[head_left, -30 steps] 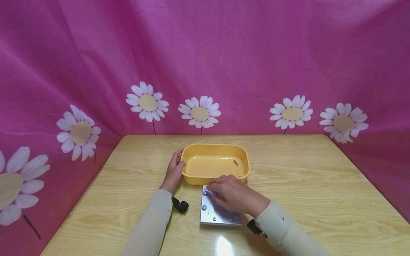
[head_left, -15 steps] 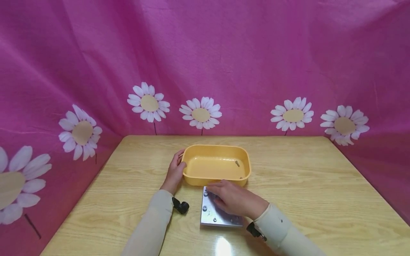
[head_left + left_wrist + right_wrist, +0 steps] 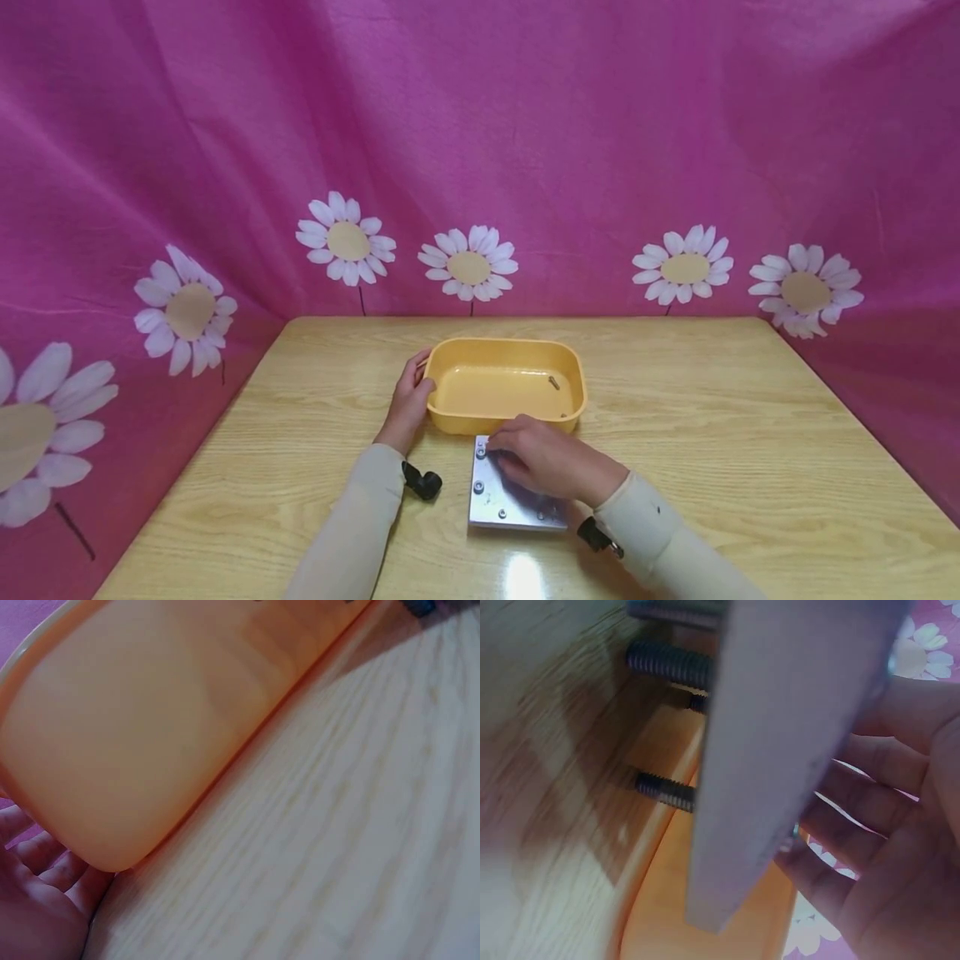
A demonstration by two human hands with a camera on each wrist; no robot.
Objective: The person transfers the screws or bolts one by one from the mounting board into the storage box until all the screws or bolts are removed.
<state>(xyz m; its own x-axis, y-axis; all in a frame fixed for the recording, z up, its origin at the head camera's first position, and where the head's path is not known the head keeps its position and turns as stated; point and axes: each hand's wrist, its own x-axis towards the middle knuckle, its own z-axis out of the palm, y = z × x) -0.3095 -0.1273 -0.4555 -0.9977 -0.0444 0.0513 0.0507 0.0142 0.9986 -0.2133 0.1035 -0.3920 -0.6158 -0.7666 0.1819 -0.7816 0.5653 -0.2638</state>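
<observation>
My left hand [image 3: 409,400] grips the left end of a yellow plastic tray [image 3: 480,417], thumb at the rim and fingers along the outer wall. A small bolt [image 3: 553,382] lies inside at the right. In front of the tray is a metal plate [image 3: 517,504] fitted with several bolts. My right hand [image 3: 543,454] reaches over its far part, curled fingers pinching at a bolt they mostly hide. Beside the fingertips shows a round bolt head [image 3: 481,452]. In the right wrist view, threaded shanks [image 3: 667,792] stick out below the plate.
A wooden table [image 3: 712,433] carries everything. Behind and beside it hangs a pink cloth [image 3: 570,150] printed with white flowers. A second small piece [image 3: 563,415] lies in the tray's near right corner. Black camera mounts [image 3: 424,482] are strapped at both wrists.
My right fingers shift and flex over the same far part of the plate, straighter half a second ago and more curled now. My left hand, the tray and the plate stay in place.
</observation>
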